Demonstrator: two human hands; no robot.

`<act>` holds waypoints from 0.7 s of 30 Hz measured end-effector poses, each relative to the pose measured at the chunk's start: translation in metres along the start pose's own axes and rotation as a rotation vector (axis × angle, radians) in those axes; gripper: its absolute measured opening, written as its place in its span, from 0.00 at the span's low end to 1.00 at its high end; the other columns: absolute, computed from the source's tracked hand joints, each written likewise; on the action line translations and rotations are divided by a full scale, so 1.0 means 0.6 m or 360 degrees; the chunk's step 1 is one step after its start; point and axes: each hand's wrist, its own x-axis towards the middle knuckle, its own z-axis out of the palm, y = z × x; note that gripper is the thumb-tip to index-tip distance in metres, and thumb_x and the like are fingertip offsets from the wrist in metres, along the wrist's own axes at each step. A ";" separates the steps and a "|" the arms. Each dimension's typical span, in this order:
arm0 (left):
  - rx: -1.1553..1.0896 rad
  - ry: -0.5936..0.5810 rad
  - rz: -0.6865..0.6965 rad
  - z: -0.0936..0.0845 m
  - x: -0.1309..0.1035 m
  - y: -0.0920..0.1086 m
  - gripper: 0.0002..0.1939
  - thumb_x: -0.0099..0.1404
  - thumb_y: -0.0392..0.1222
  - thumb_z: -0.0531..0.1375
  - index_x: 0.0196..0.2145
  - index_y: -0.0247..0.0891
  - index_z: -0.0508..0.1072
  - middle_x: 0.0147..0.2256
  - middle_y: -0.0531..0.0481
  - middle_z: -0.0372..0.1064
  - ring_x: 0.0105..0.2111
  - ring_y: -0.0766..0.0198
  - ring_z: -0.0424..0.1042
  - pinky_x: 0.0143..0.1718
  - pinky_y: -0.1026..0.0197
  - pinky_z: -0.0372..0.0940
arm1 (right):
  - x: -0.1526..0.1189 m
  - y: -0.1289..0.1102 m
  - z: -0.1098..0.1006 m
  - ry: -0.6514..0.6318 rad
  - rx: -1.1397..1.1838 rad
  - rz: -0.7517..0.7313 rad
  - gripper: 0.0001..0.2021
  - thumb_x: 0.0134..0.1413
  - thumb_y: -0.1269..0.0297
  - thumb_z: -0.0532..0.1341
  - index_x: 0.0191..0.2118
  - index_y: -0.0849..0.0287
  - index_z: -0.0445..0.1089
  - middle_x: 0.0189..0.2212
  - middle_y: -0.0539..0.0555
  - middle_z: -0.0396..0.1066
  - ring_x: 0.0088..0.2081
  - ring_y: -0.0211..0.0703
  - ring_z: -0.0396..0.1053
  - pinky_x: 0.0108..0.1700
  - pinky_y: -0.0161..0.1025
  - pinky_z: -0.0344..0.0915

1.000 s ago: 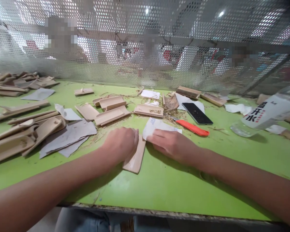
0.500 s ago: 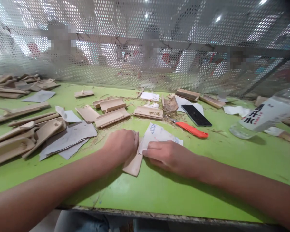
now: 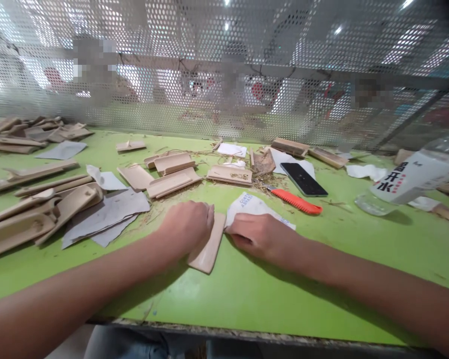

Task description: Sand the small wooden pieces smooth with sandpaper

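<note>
A flat pale bamboo piece (image 3: 209, 252) lies slanted on the green table in front of me. My left hand (image 3: 189, 224) is closed on its left side and far part, its fingertips hidden behind the hand. Just right of the piece, my right hand (image 3: 260, 237) pinches a sheet of sandpaper (image 3: 249, 204), white on the back with blue print. The sandpaper's near left corner is by the edge of the bamboo. An orange utility knife (image 3: 295, 200) and a dark phone (image 3: 303, 179) lie beyond my right hand.
Bamboo pieces are heaped at the left (image 3: 41, 214), with grey sandpaper sheets (image 3: 107, 212) beside them. More bamboo pieces (image 3: 174, 182) and shavings lie ahead. A plastic bottle (image 3: 411, 174) lies tilted at the right. A perforated screen (image 3: 194, 70) borders the far edge, with people behind it.
My right hand has shifted slightly right with the sandpaper, off the bamboo, uncovering more of its top. My left hand stays on the bamboo piece.
</note>
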 end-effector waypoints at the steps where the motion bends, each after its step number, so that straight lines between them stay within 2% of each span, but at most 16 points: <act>1: 0.0003 0.0000 -0.0005 0.000 0.000 0.000 0.26 0.77 0.42 0.43 0.36 0.35 0.80 0.32 0.36 0.80 0.33 0.49 0.80 0.32 0.55 0.69 | -0.003 -0.003 -0.003 0.0036 0.0007 0.0030 0.12 0.72 0.68 0.56 0.36 0.61 0.73 0.31 0.54 0.72 0.31 0.42 0.65 0.34 0.37 0.59; 5: -0.0015 -0.0001 -0.0042 0.001 0.003 0.002 0.29 0.78 0.43 0.42 0.36 0.34 0.81 0.31 0.36 0.80 0.32 0.48 0.80 0.32 0.54 0.70 | -0.013 -0.023 -0.015 0.0218 0.0054 0.0133 0.09 0.69 0.72 0.58 0.36 0.62 0.73 0.30 0.52 0.69 0.31 0.41 0.65 0.34 0.36 0.60; 8: -0.0040 -0.0001 -0.0063 0.001 0.006 0.002 0.28 0.77 0.44 0.42 0.36 0.34 0.81 0.31 0.37 0.80 0.32 0.49 0.80 0.31 0.55 0.70 | -0.017 -0.050 -0.011 0.0051 -0.0009 -0.0127 0.10 0.71 0.71 0.55 0.40 0.64 0.74 0.30 0.53 0.70 0.30 0.42 0.65 0.33 0.37 0.59; 11: -0.0044 0.0019 -0.0078 0.001 0.006 0.003 0.29 0.76 0.45 0.43 0.36 0.33 0.82 0.31 0.34 0.80 0.34 0.47 0.81 0.31 0.54 0.70 | -0.020 -0.076 -0.002 -0.0087 -0.0169 -0.0309 0.13 0.71 0.73 0.53 0.39 0.64 0.74 0.29 0.54 0.70 0.27 0.43 0.61 0.30 0.40 0.56; 16: -0.0041 0.0065 -0.0043 0.005 0.005 0.002 0.29 0.76 0.43 0.42 0.37 0.34 0.82 0.32 0.33 0.80 0.36 0.43 0.81 0.33 0.51 0.70 | -0.021 -0.095 -0.001 -0.0101 -0.0206 -0.0518 0.12 0.67 0.77 0.53 0.38 0.64 0.74 0.30 0.54 0.70 0.26 0.43 0.60 0.28 0.41 0.54; 21: -0.0029 0.0067 -0.0010 0.005 0.005 0.000 0.28 0.76 0.42 0.43 0.37 0.33 0.82 0.32 0.32 0.79 0.36 0.41 0.81 0.32 0.51 0.69 | -0.020 -0.102 -0.003 -0.0082 -0.0206 -0.0524 0.12 0.66 0.78 0.54 0.38 0.65 0.75 0.29 0.54 0.70 0.27 0.44 0.60 0.28 0.41 0.54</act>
